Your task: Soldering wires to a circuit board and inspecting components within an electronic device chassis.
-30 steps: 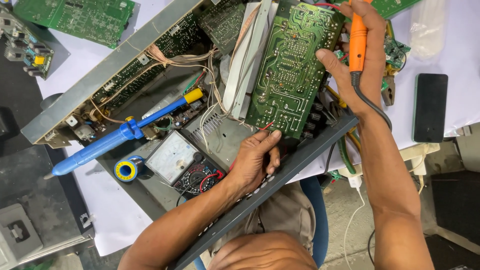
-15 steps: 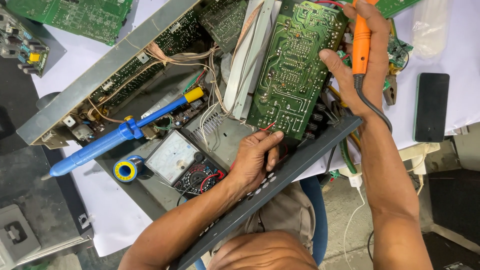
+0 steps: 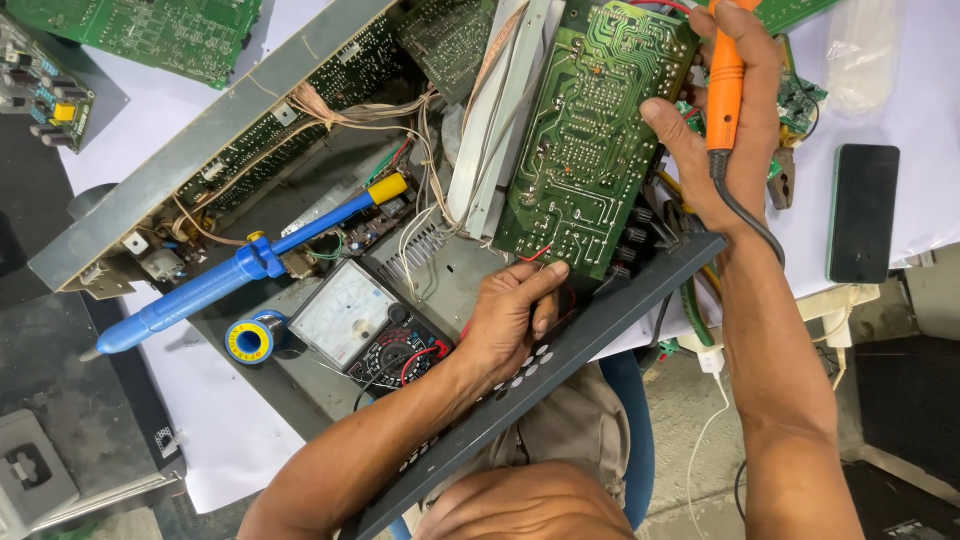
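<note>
Far left of the board (image 3: pixel 590 140), a second green board (image 3: pixel 150 35) lies at the top corner on white paper. Nearer the board, the open chassis (image 3: pixel 200 160) shows its wiring, and a blue desoldering pump (image 3: pixel 240 265) lies slanted across it. Below the pump, left of the board, sit a solder reel (image 3: pixel 250 340) and an analog meter (image 3: pixel 365 325).

The left hand (image 3: pixel 510 320) rests just under the board's lower edge, fingers curled, fingertips touching that edge near a red wire; it steadies the board and grips nothing else. The board is tilted up out of the chassis, solder side facing the camera.

On the board's right edge, the right hand (image 3: pixel 725 120) is closed around an orange soldering iron (image 3: pixel 725 85), its thumb pressed on the board's rim. The iron's tip is out of view at the top, so contact with a joint cannot be told.

Right of the board, a dark phone (image 3: pixel 862 212) lies on the paper.

By the look of it, the unit is already opened and the board exposed; work on the joints seems underway, with reassembly left.
</note>
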